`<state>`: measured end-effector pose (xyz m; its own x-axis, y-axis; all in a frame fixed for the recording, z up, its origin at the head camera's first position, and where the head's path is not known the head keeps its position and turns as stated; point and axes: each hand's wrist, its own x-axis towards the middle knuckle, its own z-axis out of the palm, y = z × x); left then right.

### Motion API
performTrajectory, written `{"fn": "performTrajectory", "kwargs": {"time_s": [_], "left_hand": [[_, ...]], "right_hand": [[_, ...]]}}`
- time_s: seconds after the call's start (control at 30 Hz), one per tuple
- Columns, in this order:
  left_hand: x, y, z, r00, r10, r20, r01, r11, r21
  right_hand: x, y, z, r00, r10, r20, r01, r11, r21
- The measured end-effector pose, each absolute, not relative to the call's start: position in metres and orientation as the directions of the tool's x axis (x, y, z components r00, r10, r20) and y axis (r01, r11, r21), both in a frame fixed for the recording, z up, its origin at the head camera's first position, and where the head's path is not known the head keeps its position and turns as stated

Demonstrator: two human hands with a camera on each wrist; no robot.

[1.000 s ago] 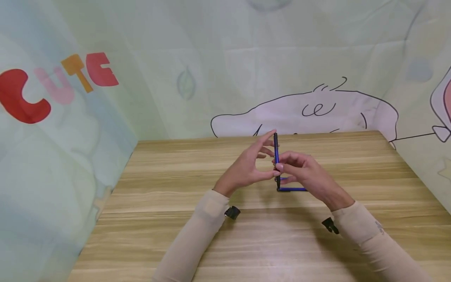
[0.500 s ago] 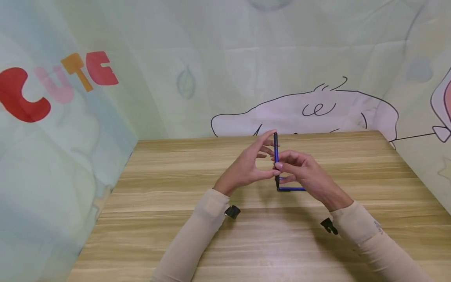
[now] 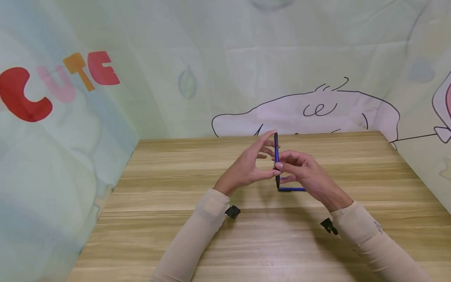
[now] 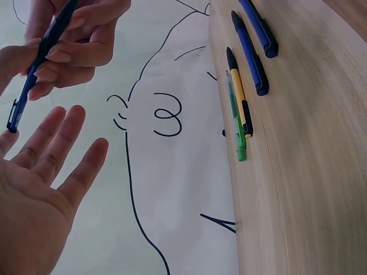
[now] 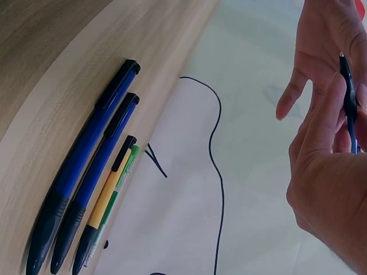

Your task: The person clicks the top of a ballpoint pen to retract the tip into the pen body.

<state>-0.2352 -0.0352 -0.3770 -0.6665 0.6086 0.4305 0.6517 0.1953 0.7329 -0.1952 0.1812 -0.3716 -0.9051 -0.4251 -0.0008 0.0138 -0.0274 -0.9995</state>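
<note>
Both hands hold one dark blue pen (image 3: 276, 150) upright above the table in the head view. My left hand (image 3: 243, 168) spans it lengthwise: the index fingertip rests on the clip end and the thumb touches it low down, while the other fingers are spread. My right hand (image 3: 306, 172) pinches the pen near its black grip. A small metal tip sticks out of the pen (image 5: 347, 94) in the right wrist view. Beside them lie a blue pen (image 5: 86, 149), another blue pen (image 5: 109, 149), a yellow pen (image 5: 103, 203) and a green pen (image 5: 127, 172), partly hidden behind the yellow one.
The wooden table (image 3: 169, 219) carries the row of pens, partly covered by my right hand in the head view. Behind it hangs a printed cloth backdrop (image 3: 158, 86) with a cartoon outline and coloured letters. A dark strap end (image 3: 232, 212) hangs at my left wrist.
</note>
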Motion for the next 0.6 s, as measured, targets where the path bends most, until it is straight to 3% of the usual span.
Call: {"fn": "performTrajectory", "kwargs": {"time_s": [0.6], "left_hand": [[-0.234, -0.0438, -0.3767, -0.684, 0.606, 0.407, 0.645, 0.243, 0.724]], "right_hand": [[-0.1982, 0.1904, -0.3746, -0.89, -0.454, -0.037, 0.015, 0.053, -0.998]]}}
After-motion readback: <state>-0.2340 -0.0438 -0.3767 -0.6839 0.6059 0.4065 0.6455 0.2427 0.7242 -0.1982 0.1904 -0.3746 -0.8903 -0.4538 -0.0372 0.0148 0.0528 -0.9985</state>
